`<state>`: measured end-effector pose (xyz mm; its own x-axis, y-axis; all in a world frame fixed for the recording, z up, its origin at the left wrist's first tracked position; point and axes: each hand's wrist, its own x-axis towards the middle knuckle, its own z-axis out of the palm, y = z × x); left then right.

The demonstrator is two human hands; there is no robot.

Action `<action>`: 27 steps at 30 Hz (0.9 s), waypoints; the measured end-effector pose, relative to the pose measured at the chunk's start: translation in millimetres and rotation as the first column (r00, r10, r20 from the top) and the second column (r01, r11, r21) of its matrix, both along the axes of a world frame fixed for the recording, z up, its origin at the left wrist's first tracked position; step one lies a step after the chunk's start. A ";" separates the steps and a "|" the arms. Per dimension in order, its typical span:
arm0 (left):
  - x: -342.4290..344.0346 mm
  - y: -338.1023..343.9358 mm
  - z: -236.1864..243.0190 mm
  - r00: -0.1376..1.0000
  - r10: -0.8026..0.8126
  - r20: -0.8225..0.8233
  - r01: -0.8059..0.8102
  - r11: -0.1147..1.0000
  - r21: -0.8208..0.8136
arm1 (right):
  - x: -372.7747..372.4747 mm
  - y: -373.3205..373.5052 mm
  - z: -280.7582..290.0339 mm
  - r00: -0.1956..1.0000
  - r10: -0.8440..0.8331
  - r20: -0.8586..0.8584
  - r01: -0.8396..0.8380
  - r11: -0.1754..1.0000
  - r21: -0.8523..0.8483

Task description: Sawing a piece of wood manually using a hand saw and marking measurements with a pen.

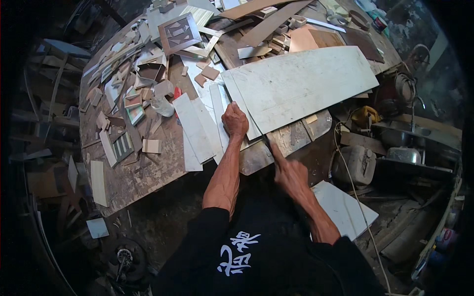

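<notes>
A large white board (306, 81) lies aslant across the near side of the workbench, its right end wider and rounded at a corner. A dark line runs across it near its left end, setting off a narrow strip. My left hand (235, 120) is closed on the board's left end, beside that line. My right hand (291, 175), slightly blurred, is closed round a dark, narrow bladed tool (267, 141), index finger stretched along it. The tool meets the board's near edge at the dark line; its exact kind cannot be told. White strips (195, 126) lie left of my left hand.
The worn workbench (163, 170) carries many wood offcuts, small boxes and a square frame (179, 33). Beside it at right are a dirty plastic jug (354, 164), a sink (429, 135) and a hanging cord (358, 200). Another white panel (345, 209) lies low, by my right forearm.
</notes>
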<state>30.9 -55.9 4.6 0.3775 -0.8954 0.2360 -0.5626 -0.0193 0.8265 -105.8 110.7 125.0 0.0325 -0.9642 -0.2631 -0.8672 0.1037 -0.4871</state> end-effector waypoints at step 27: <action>-4.5 -8.0 7.1 0.999 0.002 -0.038 -0.004 0.998 -0.063 | 1.4 -10.4 -12.4 1.000 0.009 0.024 -0.005 0.985 -0.172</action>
